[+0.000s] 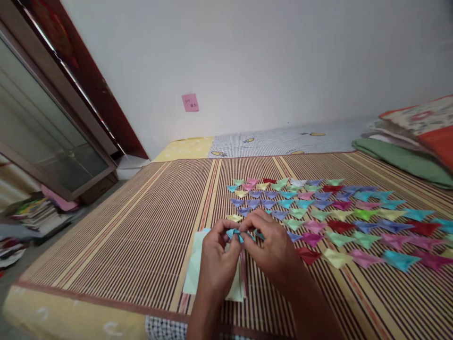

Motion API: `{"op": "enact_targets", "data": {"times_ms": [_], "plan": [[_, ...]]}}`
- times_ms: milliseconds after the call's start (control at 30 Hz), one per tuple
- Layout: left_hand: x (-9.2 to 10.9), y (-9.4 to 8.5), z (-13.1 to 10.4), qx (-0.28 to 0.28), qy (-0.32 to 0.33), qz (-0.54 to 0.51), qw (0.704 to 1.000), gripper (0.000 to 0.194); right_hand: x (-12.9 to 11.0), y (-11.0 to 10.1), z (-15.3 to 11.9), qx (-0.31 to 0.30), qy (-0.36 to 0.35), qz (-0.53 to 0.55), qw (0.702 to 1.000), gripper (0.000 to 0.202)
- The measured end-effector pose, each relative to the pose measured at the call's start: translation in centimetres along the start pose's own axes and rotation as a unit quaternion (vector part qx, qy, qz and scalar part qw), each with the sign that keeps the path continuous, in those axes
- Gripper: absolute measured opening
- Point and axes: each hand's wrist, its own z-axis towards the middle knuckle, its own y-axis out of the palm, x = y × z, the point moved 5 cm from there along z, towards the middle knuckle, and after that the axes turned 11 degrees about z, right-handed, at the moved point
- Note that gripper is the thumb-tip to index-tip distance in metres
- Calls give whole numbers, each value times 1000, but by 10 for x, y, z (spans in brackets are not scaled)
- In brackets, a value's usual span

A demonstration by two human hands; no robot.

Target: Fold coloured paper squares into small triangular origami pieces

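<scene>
Between my two hands is a small folded piece of blue paper [233, 233], its shape partly covered by fingers. My left hand [221, 257] pinches its left side with thumb and forefinger. On the other side, my right hand [271, 241] pinches it the same way, and the fingertips of both hands almost meet. Under and beside my left hand lies a stack of pale green paper sheets [193, 271]. Rows of small folded paper boats [341, 226] in many colours spread over the mat, from just beyond my right hand to the right edge.
A striped bamboo mat [141, 226] covers the bed. Folded cloth [399, 153] and a red patterned cushion [424, 118] are piled at the right. A pink note [190, 102] sticks to the white wall. At the left are a glass-panelled door [49, 108] and stacked books [35, 215].
</scene>
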Motion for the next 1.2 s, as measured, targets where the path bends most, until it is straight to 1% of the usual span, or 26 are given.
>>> {"op": "enact_targets", "data": {"times_ms": [100, 167, 333, 500, 600, 767, 867, 1000, 1067, 1200], "plan": [[2, 0, -1, -11, -14, -45, 999, 10, 1, 0, 0, -2, -8, -4, 1000, 14], [3, 0, -1, -9, -15, -60, 998, 10, 2, 0, 0, -5, -6, -6, 1000, 14], [0, 1, -1, -11, -26, -49, 998, 13, 0, -2, 0, -12, 2, -7, 1000, 16], [-1, 3, -1, -27, -17, -51, 998, 18, -5, -3, 1, -13, -28, -29, 999, 17], [-1, 4, 0, -36, -10, -46, 998, 20, -3, -2, 1, -12, -31, -38, 999, 16], [-1, 4, 0, -28, -9, -32, 999, 17, -2, -1, 0, -6, -36, -53, 998, 17], [1, 3, -1, -6, -14, -3, 1000, 20, -4, 0, 0, -22, -33, -68, 997, 18], [5, -3, -3, 52, 16, 93, 994, 22, -7, 5, 0, -37, -49, -96, 993, 19], [6, -6, -3, 80, 29, 132, 988, 20, -6, 7, 0, -31, -60, -117, 991, 19], [6, -12, -4, 136, 35, 192, 971, 15, -5, 7, 0, -8, -82, -160, 984, 21]]}}
